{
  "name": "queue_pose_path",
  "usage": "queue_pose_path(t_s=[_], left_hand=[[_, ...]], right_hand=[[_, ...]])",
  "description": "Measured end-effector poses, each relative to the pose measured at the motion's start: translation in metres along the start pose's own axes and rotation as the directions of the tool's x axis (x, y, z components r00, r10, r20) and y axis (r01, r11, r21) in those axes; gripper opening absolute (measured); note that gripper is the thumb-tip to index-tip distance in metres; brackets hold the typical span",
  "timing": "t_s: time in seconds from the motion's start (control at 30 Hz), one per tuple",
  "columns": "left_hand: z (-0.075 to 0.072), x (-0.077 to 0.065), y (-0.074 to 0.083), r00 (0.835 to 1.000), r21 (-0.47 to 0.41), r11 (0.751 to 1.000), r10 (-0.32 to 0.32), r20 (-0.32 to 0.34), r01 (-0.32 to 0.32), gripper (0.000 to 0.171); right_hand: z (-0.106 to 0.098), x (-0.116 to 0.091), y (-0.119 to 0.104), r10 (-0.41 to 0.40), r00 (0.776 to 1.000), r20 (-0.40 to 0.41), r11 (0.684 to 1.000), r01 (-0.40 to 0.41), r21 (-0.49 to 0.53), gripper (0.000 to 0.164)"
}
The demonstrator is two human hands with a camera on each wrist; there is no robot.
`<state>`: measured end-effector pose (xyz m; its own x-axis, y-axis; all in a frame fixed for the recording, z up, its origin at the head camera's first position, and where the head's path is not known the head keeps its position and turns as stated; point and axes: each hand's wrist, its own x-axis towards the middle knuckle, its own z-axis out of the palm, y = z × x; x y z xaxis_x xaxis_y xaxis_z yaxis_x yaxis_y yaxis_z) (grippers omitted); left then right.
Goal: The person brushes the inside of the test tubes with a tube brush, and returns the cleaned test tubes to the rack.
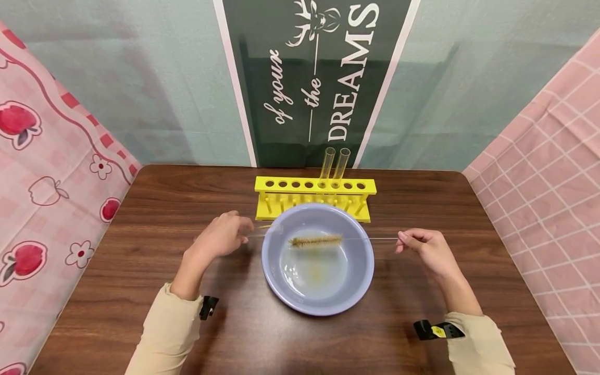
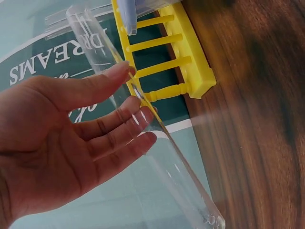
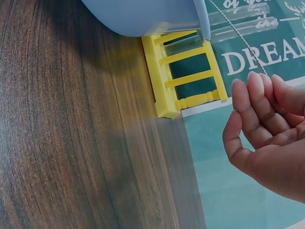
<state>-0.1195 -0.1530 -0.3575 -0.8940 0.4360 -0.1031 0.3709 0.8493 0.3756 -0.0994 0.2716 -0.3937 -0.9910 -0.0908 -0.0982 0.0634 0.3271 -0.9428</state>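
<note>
My left hand (image 1: 220,234) holds a clear glass test tube (image 2: 183,179) between thumb and fingers, left of the basin. In the left wrist view the tube slants across the fingertips; in the head view it is faint and blurred. My right hand (image 1: 424,249) pinches the thin twisted wire handle (image 3: 240,37) of a test tube brush, thumb against fingertips. The brush's tan bristles (image 1: 316,241) lie level over the blue-purple basin (image 1: 364,271), pointing left, outside the tube. Cloudy, slightly yellowish water (image 1: 319,278) fills the basin's bottom.
Behind the basin stands a yellow test tube rack (image 1: 262,184) with two clear tubes (image 1: 341,164) upright in its right half. A brown wooden table (image 1: 408,198) carries everything. Printed cloths hang at the back and both sides, including a dark green panel (image 1: 300,146) with white lettering.
</note>
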Motion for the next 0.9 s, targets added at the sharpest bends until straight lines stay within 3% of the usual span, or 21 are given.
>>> queue_pose_path(t_s=[0.2, 0.47, 0.8, 0.9], left_hand=[[0.002, -0.001, 0.001, 1.0, 0.003, 1.0, 0.013, 0.014, -0.013, 0.018], [0.004, 0.001, 0.003, 1.0, 0.021, 1.0, 0.015, 0.018, -0.016, 0.016], [0.007, 0.002, 0.007, 1.0, 0.038, 0.999, 0.004, -0.002, -0.004, 0.017], [0.008, 0.003, 0.008, 1.0, 0.033, 0.999, 0.008, -0.01, -0.008, 0.018]], right_hand=[[-0.003, 0.001, 0.0, -0.047, 0.999, -0.013, 0.991, 0.048, 0.122, 0.017], [-0.006, 0.005, -0.004, -0.138, 0.99, 0.001, 0.942, 0.131, 0.31, 0.019], [-0.005, 0.006, -0.001, -0.167, 0.986, -0.017, 0.924, 0.162, 0.346, 0.019], [-0.008, 0.011, 0.014, -0.177, 0.984, -0.029, 0.92, 0.176, 0.351, 0.017]])
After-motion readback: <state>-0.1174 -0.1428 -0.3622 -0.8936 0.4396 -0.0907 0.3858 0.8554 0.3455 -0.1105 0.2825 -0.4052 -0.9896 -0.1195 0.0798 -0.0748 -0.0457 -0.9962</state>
